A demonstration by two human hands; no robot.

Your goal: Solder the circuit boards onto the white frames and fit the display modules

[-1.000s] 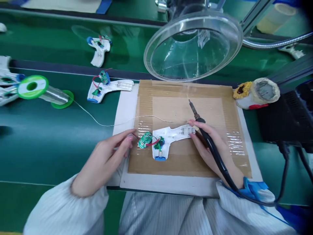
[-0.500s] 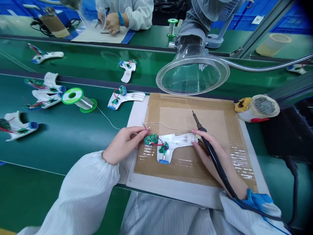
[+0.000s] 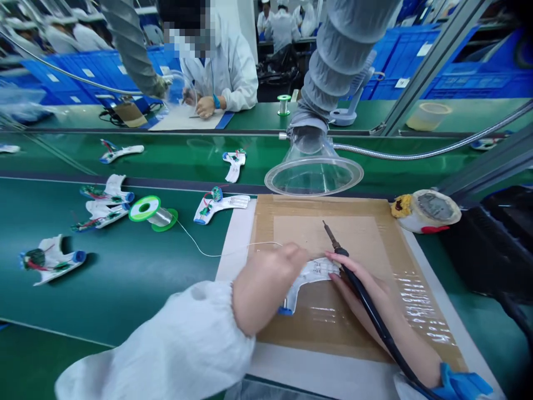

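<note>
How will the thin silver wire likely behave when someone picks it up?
The thin wire is probably easy to bend, since it already lies in curves. Because it leads from the spool, a pull might unwind more or tug the spool.

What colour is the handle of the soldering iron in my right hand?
The soldering iron handle is black; it shows best in the head view.

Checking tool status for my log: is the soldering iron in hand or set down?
In hand: the soldering iron lies in the right hand, its tip pointing out over the cardboard. Heated or not, I cannot tell.
</note>
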